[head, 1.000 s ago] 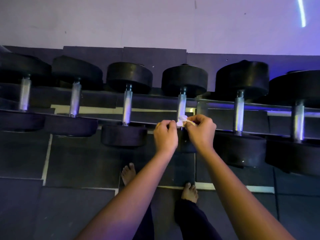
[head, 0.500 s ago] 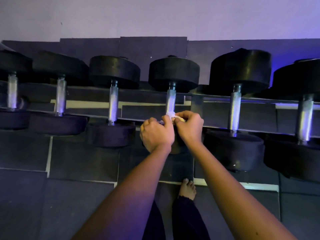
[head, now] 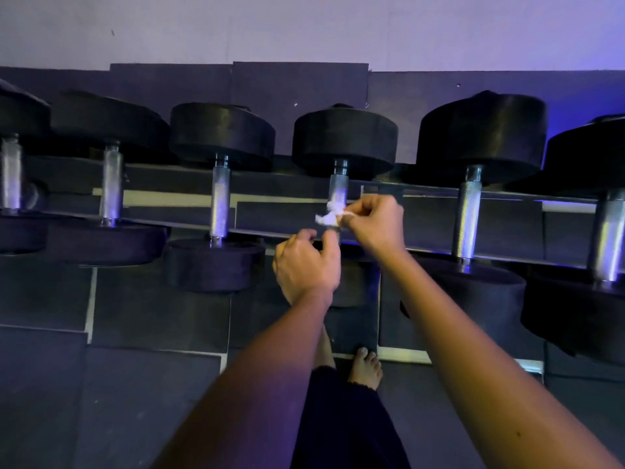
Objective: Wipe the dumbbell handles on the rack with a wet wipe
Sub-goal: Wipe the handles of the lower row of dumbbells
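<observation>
- Half a second ago both grips pinched the wet wipe point(head: 329, 214); now the left grip point(head: 307, 265) has let go and dropped just below it, fingers loosely curled, holding nothing.
- The right grip point(head: 375, 221) alone pinches the wipe against the handle point(head: 338, 192) of the fourth dumbbell from the left.
- Six dumbbells lie on the rack point(head: 429, 251), with six handles and one wipe.
- Two bare feet, one point(head: 365, 367) in plain view, stand on the floor.

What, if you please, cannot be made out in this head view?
Head view:
- Handle, lower end: hidden by wet wipe and right hand.
- Left hand: fingers curl away; any grip unclear.
- Leftmost dumbbell and rightmost dumbbell: cut off by the frame edges.
</observation>
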